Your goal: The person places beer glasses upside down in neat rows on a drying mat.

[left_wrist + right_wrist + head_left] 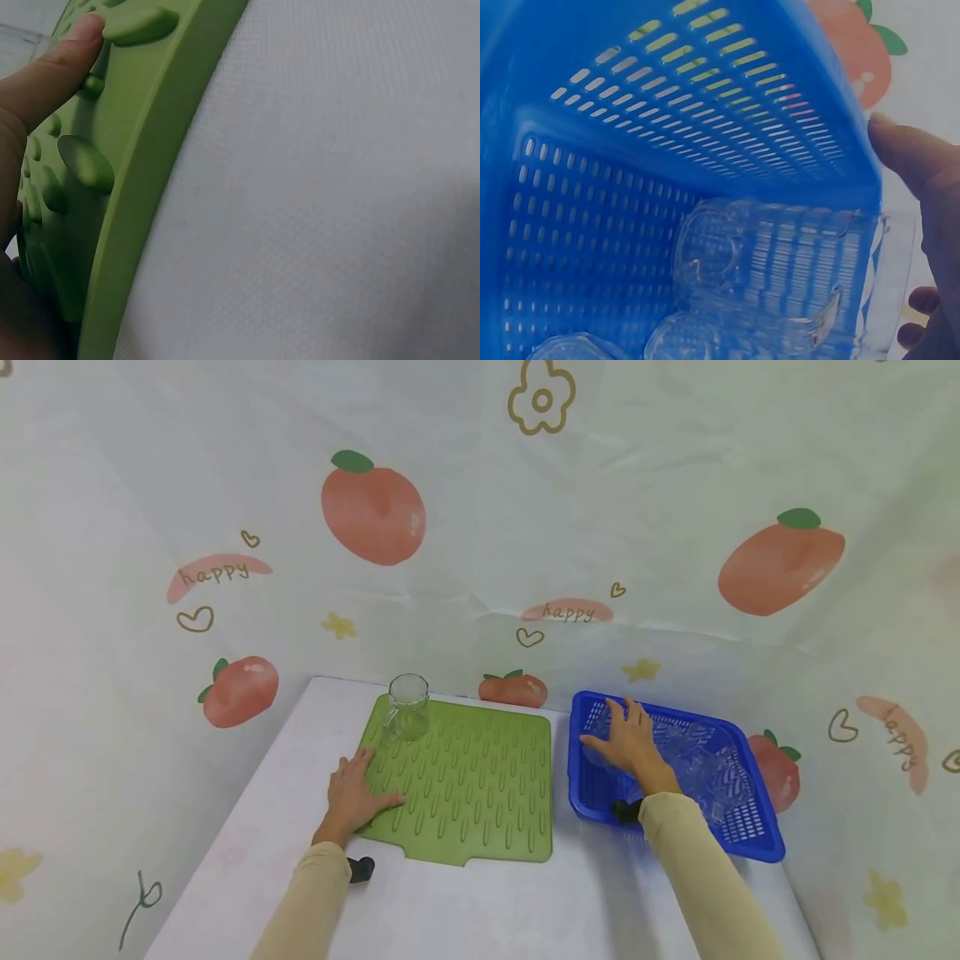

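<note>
My left hand (352, 797) rests with fingers spread on the left edge of a green draining mat (480, 777); its thumb lies among the raised ribs in the left wrist view. At the mat's far left corner stands a clear glass mug (410, 718). My right hand (628, 739) reaches over the left part of a blue plastic basket (765, 847), thumb and fingers apart. In the right wrist view, a clear glass (780, 262) lies along the basket's wall, its rim close to the hand (937, 202).
Several more clear glasses (723, 777) lie in the basket, overlapping one another. Mat and basket stand side by side on a white-covered table (517, 910). A fruit-printed cloth (465, 568) hangs behind the table and along both sides.
</note>
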`<state>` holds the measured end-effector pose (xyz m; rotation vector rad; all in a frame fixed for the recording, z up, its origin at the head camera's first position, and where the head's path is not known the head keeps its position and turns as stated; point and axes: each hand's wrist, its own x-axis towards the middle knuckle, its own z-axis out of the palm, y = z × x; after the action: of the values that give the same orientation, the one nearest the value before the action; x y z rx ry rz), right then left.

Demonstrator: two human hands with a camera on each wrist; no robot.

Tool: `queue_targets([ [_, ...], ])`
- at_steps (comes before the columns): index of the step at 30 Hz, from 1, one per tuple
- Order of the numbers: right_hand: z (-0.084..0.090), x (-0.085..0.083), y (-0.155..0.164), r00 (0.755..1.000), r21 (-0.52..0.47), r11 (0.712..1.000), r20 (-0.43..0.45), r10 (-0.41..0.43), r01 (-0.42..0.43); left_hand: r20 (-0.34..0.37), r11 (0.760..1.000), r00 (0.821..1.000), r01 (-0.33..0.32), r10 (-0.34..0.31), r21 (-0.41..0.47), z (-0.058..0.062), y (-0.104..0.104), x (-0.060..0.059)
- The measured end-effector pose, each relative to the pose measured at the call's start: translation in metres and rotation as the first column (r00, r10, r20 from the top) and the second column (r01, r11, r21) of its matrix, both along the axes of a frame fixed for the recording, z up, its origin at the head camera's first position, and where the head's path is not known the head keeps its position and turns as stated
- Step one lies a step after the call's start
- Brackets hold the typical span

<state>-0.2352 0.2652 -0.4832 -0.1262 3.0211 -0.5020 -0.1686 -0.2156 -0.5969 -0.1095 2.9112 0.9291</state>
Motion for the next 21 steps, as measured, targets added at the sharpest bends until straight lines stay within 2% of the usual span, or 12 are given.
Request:
queue_targets([
  [10,0.004,-0.005,0.01,0.99,0.006,0.997,0.119,-0.074,0.074,0.03,1.0,1.0,-0.006,0.006,0.009,-0.004,-0.002,-0.002],
  [21,0.005,-0.01,0.006,0.99,0.017,0.998,0.129,-0.064,0.062,0.025,1.0,0.999,-0.024,0.024,0.019,-0.006,-0.001,-0.002],
])
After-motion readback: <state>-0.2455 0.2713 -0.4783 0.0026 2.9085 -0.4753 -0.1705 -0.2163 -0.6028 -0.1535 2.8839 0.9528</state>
